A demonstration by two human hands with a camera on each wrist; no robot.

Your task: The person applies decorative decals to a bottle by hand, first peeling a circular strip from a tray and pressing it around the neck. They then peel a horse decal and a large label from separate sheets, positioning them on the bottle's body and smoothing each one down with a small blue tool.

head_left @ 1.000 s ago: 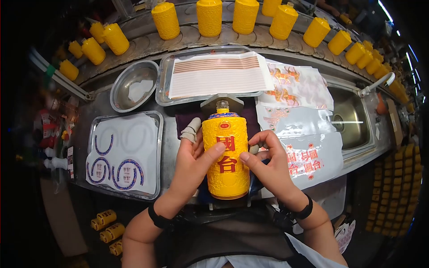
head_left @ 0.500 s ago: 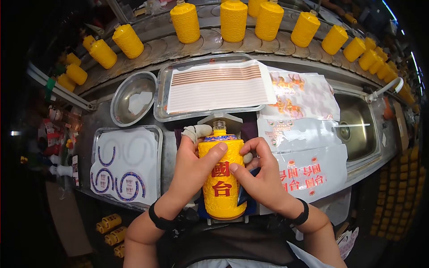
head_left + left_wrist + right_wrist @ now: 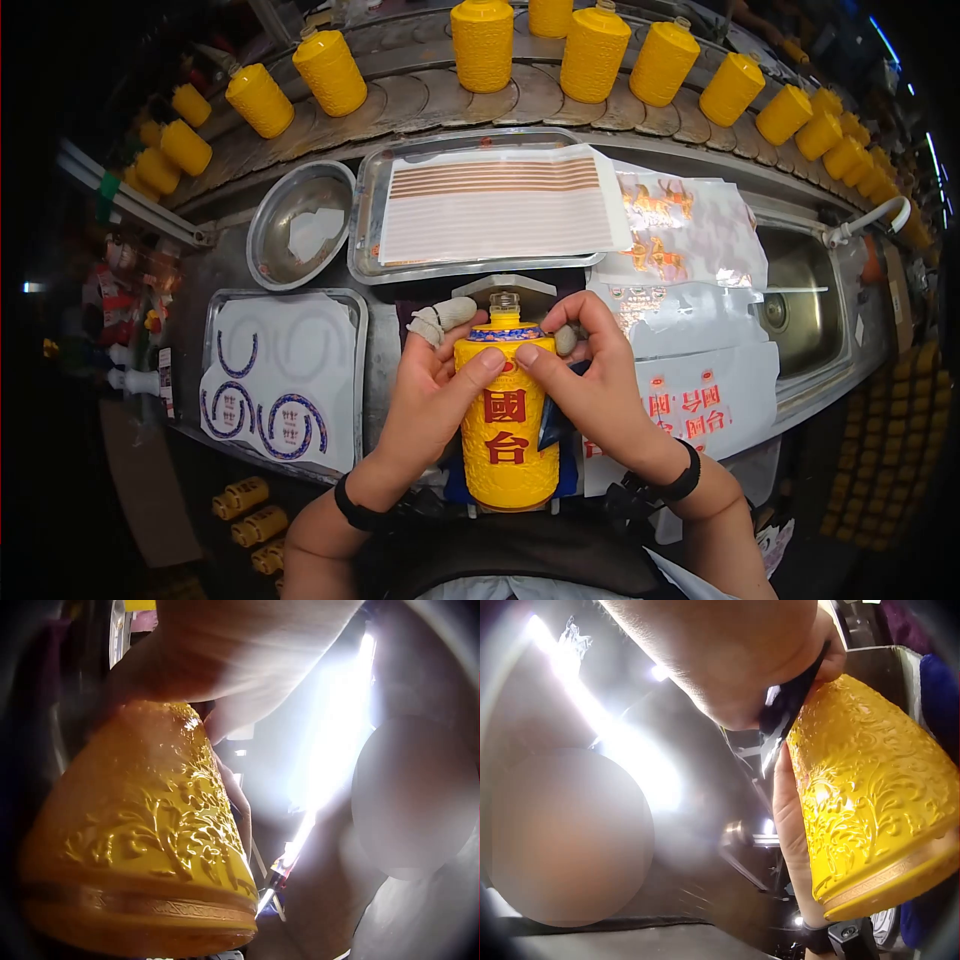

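A yellow embossed bottle (image 3: pixel 510 475) with a clear glass neck leans back in front of the person, its front marked with red characters (image 3: pixel 505 428). A blue patterned band (image 3: pixel 503 335) rings its shoulder. My left hand (image 3: pixel 425 365) grips the bottle's left side, thumb on the shoulder and a whitish cover on one finger. My right hand (image 3: pixel 590 365) holds the other side, its thumb pressed near the small red emblem, just under the band. A dark flat piece (image 3: pixel 784 709) is tucked in the right hand. Both wrist views show the bottle's embossed side.
Behind are a tray (image 3: pixel 365 250) with striped sheets and a metal bowl (image 3: pixel 262 262). To the left lies a tray (image 3: pixel 362 400) of curved blue decals; to the right, decal sheets (image 3: pixel 690 335) and a sink (image 3: pixel 835 325). Yellow bottles (image 3: pixel 483 50) line a conveyor (image 3: pixel 420 95).
Both thumbs have moved up the bottle from beside the red characters to the shoulder, the right one furthest. The bottle appears lower in view. The conveyor bottles have shifted.
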